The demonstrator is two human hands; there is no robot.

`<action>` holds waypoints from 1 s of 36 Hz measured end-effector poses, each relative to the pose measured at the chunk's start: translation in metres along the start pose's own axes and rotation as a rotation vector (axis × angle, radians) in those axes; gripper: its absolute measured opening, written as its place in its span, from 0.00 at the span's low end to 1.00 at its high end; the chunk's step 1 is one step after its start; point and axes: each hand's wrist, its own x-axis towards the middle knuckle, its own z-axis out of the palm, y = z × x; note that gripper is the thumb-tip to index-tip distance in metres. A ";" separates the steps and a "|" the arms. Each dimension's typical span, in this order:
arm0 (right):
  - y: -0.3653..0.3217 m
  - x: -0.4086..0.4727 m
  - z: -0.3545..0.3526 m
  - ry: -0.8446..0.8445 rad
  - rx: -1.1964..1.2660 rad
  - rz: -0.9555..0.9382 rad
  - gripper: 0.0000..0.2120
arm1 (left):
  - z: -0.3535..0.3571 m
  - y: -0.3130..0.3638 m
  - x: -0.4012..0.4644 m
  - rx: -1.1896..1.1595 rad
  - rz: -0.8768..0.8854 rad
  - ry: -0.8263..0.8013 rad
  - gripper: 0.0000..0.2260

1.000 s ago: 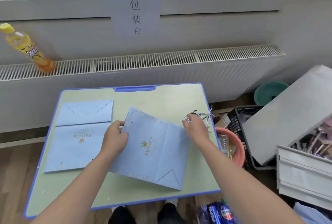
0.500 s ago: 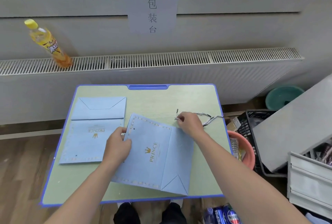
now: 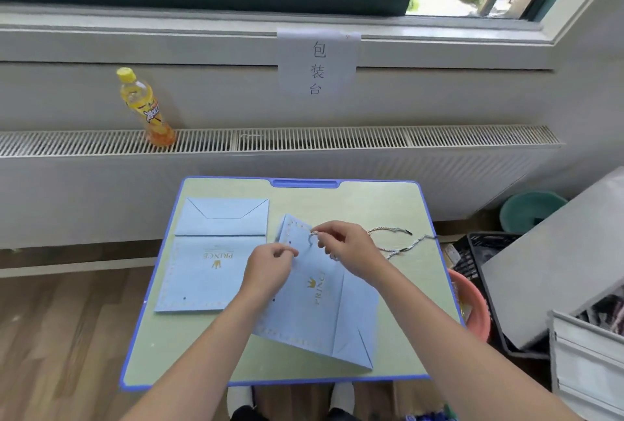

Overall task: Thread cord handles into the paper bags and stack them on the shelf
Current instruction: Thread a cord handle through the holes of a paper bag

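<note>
Blue paper bag (image 3: pixel 314 312) pinched by left hand (image 3: pixel 268 267); right hand (image 3: pixel 347 248) pinches cord (image 3: pixel 391 245).

The paper bag (image 3: pixel 324 299) under my fingers looks matt and smooth. The cord (image 3: pixel 395 248) is twisted. The table (image 3: pixel 381 204) has a glossy plastic rim.

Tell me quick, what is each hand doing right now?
Left hand: pinching the top edge of the flat light-blue paper bag.
Right hand: pinching the black-and-white twisted cord at the bag's top.
</note>
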 end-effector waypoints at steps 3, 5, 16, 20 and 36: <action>-0.007 -0.006 0.014 -0.086 0.027 -0.013 0.07 | -0.001 0.006 0.001 -0.082 -0.048 -0.010 0.13; -0.006 -0.010 0.020 -0.118 0.027 -0.021 0.06 | -0.003 0.008 0.002 -0.123 -0.102 -0.010 0.16; 0.002 -0.019 0.021 -0.265 -0.139 0.085 0.07 | -0.009 -0.002 0.006 -0.188 -0.095 0.003 0.09; 0.004 -0.012 0.023 -0.130 -0.152 0.108 0.08 | -0.006 -0.006 0.004 -0.119 0.012 -0.001 0.06; -0.018 -0.003 0.042 -0.016 0.030 0.090 0.07 | -0.006 -0.009 0.001 0.048 0.121 0.065 0.14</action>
